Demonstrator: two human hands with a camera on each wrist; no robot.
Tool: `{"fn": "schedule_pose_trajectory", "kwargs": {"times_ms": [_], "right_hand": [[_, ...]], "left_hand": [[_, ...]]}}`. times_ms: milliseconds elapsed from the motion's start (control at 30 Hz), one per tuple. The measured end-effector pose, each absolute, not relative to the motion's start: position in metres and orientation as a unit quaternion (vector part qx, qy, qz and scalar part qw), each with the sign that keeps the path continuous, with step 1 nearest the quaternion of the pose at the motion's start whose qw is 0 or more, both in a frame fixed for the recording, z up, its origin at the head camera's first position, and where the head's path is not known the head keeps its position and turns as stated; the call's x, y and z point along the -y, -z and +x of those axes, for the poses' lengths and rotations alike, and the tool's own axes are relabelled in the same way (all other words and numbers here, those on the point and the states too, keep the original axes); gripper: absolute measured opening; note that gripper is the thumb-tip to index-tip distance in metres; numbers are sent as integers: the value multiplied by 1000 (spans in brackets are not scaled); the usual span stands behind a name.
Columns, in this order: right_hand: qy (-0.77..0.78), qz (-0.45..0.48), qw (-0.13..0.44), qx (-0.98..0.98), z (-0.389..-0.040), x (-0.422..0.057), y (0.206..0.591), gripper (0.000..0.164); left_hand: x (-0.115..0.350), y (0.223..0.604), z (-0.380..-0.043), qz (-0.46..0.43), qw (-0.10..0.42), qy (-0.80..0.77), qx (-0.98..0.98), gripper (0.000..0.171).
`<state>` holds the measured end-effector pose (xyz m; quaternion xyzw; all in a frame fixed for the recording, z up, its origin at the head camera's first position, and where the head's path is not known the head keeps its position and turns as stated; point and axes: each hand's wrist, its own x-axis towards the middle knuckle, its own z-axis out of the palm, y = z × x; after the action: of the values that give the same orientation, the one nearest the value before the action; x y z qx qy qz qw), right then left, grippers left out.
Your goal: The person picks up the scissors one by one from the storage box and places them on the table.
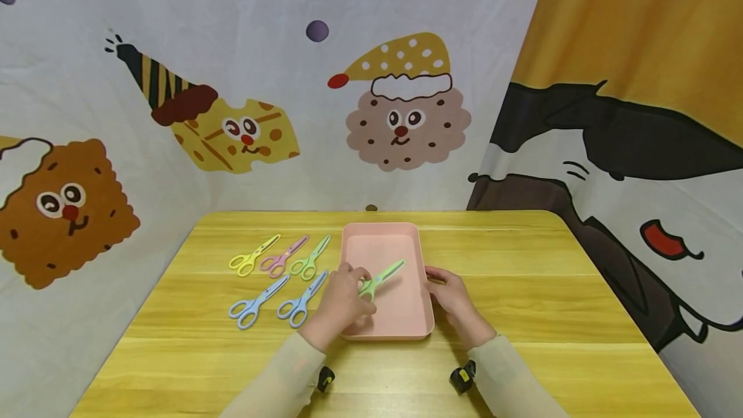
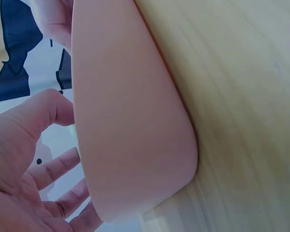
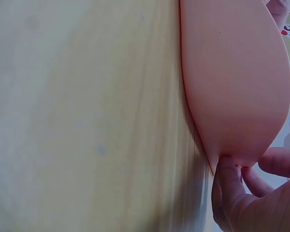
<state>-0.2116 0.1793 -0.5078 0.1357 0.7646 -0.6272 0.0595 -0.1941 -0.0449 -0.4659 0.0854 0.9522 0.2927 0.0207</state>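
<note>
My left hand (image 1: 345, 298) is over the left side of a pink tray (image 1: 386, 331), gripping light green scissors (image 1: 386, 274) by the handles. Their blades point away to the right above the tray's floor. From the left wrist view, the tray wall (image 2: 130, 111) hides most of the scissors. Against the outside of the tray's right wall rests my right hand (image 1: 455, 302), its fingertips touching the wall and rim, as the right wrist view also shows.
Left of the tray lie yellow scissors (image 1: 254, 255), pink scissors (image 1: 283, 257) and other green scissors (image 1: 310, 258), with blue scissors (image 1: 258, 302) and a second blue pair (image 1: 302, 299) nearer me. All are on a wooden table (image 1: 522, 302) before a cartoon-print curtain (image 1: 261, 5).
</note>
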Motion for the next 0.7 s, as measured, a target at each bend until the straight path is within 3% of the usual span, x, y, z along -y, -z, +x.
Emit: {"fn": "schedule_pose_trajectory", "kwargs": {"times_ms": [700], "right_hand": [[631,136,65,-761,-210,-179,504,38]], "left_hand": [[59,461,-202,59,-9,-327,-943,53]]}}
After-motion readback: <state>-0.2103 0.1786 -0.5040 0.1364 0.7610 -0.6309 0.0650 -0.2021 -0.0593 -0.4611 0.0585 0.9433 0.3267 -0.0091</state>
